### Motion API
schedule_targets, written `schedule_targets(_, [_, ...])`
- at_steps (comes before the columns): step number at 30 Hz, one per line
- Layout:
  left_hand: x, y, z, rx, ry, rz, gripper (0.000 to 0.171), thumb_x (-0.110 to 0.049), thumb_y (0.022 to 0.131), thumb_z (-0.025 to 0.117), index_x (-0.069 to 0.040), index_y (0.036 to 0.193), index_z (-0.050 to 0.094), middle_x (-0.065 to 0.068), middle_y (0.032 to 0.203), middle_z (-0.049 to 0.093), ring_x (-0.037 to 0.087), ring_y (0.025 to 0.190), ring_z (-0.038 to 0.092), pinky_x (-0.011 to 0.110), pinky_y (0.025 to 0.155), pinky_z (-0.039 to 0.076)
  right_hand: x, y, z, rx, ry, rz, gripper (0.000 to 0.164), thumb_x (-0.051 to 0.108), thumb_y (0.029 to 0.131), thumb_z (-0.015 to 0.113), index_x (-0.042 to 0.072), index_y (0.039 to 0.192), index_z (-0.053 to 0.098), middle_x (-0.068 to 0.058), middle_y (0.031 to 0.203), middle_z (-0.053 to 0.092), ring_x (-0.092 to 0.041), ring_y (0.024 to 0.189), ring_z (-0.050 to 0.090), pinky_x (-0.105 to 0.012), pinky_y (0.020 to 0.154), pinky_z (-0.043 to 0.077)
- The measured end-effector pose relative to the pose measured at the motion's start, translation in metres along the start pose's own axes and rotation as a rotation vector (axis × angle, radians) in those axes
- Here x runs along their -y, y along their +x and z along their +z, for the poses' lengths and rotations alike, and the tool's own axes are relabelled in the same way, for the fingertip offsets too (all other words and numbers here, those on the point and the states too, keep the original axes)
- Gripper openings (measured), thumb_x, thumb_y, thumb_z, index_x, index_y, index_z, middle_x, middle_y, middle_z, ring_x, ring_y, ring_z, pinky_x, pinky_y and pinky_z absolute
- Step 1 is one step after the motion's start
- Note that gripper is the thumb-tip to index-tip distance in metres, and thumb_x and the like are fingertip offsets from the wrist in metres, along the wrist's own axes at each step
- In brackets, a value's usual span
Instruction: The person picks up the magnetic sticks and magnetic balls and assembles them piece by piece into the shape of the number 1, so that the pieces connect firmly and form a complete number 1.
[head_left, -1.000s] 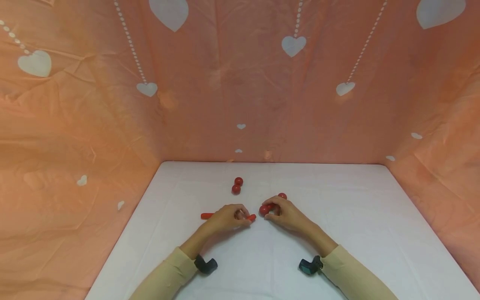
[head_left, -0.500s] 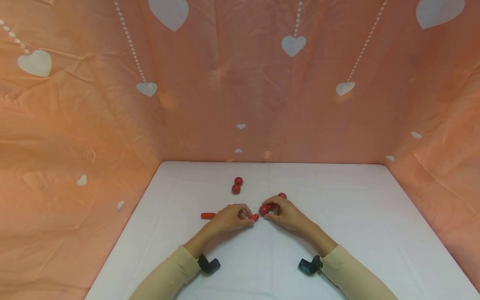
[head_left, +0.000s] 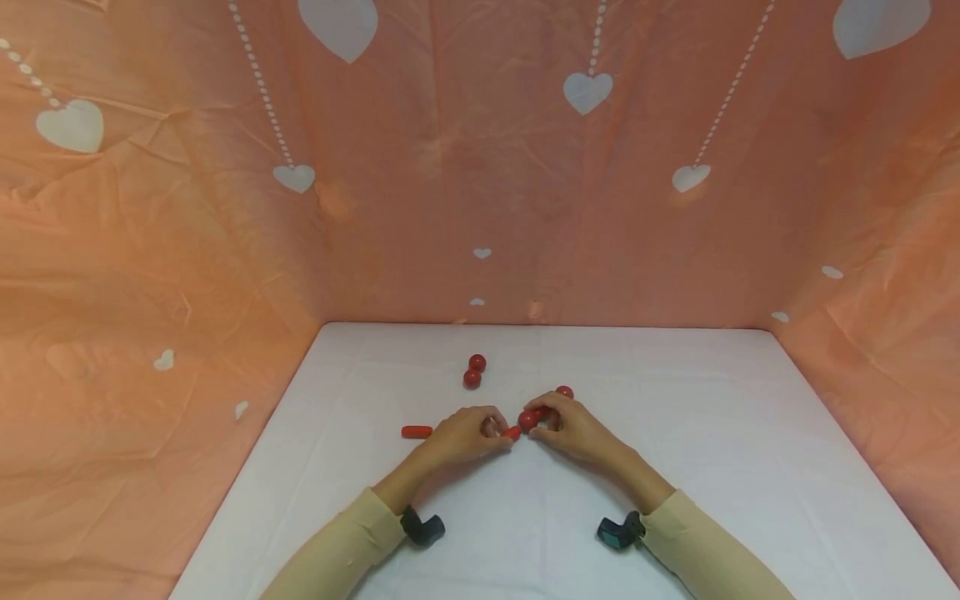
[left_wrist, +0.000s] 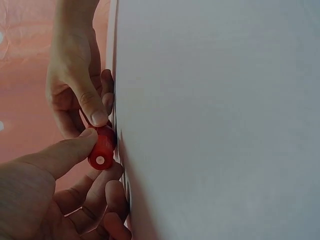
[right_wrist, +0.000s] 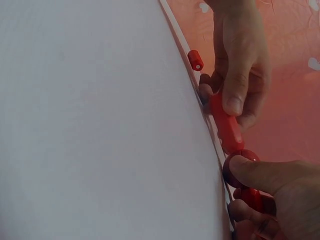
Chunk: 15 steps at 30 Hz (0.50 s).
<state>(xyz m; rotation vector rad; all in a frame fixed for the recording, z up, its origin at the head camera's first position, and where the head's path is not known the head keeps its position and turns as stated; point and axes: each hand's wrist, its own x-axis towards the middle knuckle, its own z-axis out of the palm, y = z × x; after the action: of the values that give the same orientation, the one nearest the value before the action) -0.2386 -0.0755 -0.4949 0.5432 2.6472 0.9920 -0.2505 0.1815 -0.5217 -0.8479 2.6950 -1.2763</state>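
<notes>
My left hand [head_left: 461, 435] pinches a short red stick [right_wrist: 227, 125] between thumb and fingers; a pale dot marks its end in the left wrist view. My right hand [head_left: 577, 429] holds a glossy red ball [head_left: 528, 420], its thumb pressed on the ball in the right wrist view. Behind that ball sits another red stick [right_wrist: 250, 199], partly covered by my right fingers. Past the knuckles shows a second red ball [head_left: 565, 392]; whether it joins this stick is hidden. The left stick's tip meets the held ball, apparently touching.
Two more red balls [head_left: 472, 379] rest against each other farther back on the white table [head_left: 675, 400]. Left of my left hand lies a loose red stick [head_left: 416, 432]. An orange cloth [head_left: 450, 208] with pale hearts hangs around the table's back and sides.
My left hand has slid a little to the right with its red stick, closing the gap to the held ball. My right hand and the loose pieces have stayed in place.
</notes>
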Motion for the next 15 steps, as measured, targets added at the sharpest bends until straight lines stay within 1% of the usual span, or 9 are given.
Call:
schedule_targets(4, [-0.0019, 0.0022, 0.0014, -0.006, 0.006, 0.002, 0.022, -0.036, 0.095, 0.083, -0.022, 0.109, 0.074, -0.008, 0.085, 0.067, 0.014, 0.083, 0.061, 0.035, 0.074, 0.05, 0.0004, -0.0001, 0.0004, -0.003, -0.005, -0.009, 0.037, 0.014, 0.094, 0.084, 0.013, 0.129, 0.071, 0.002, 0.112, 0.069, -0.012, 0.086, 0.057, -0.025, 0.074, 0.052])
schedule_targets(8, [-0.0015, 0.0035, 0.0021, -0.003, 0.008, -0.007, 0.021, -0.037, 0.095, 0.083, -0.023, 0.109, 0.073, -0.009, 0.085, 0.066, 0.014, 0.082, 0.061, 0.035, 0.074, 0.05, 0.0011, 0.0002, 0.0005, -0.006, -0.016, -0.013, 0.037, 0.014, 0.094, 0.085, 0.013, 0.129, 0.071, 0.001, 0.113, 0.07, -0.012, 0.085, 0.058, -0.025, 0.075, 0.052])
schedule_targets(15, [-0.0015, 0.0043, 0.0017, 0.008, 0.011, 0.0, 0.021, -0.036, 0.096, 0.082, -0.023, 0.11, 0.072, -0.009, 0.084, 0.066, 0.013, 0.081, 0.061, 0.035, 0.074, 0.05, 0.0002, 0.0002, 0.0003, -0.011, -0.021, -0.021, 0.038, 0.015, 0.094, 0.085, 0.012, 0.129, 0.071, 0.0, 0.115, 0.07, -0.012, 0.087, 0.058, -0.025, 0.076, 0.052])
